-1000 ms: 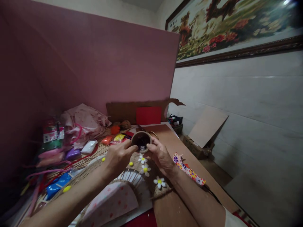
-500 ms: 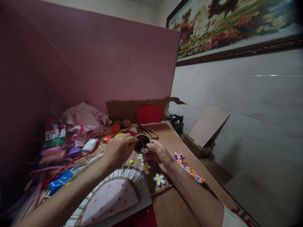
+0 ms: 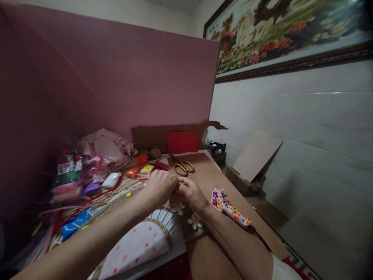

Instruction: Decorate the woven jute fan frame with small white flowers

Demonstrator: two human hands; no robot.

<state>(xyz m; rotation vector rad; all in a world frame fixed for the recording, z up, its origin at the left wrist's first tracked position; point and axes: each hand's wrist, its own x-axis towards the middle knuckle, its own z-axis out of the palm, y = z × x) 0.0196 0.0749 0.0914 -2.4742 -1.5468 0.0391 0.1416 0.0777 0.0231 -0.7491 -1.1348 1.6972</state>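
Note:
My left hand (image 3: 162,187) is closed, knuckles up, its fingertips meeting my right hand above the woven craft piece. Fingers curled, my right hand (image 3: 192,197) is closed against it. Whatever lies between them is hidden; the small dark cup does not show. Below the hands are white clay flowers with yellow centres, one flower (image 3: 194,222) by my right wrist and another flower (image 3: 178,209) partly covered. Under my left forearm lies a half-round piece of pink dotted cloth (image 3: 136,245) edged with twine and thin sticks.
Gold-handled scissors (image 3: 184,167) lie beyond the hands. A flower-patterned glue gun (image 3: 230,210) with a cord rests at the right. Left are packets of coloured clay, a white packet (image 3: 111,180), a blue packet (image 3: 75,223) and crumpled pink cloth (image 3: 106,151). A red card (image 3: 183,142) stands behind.
The dark cup with small beads, held between both hands before, is out of sight. My left hand has turned knuckles up and come closer to my right hand, both slightly lower.

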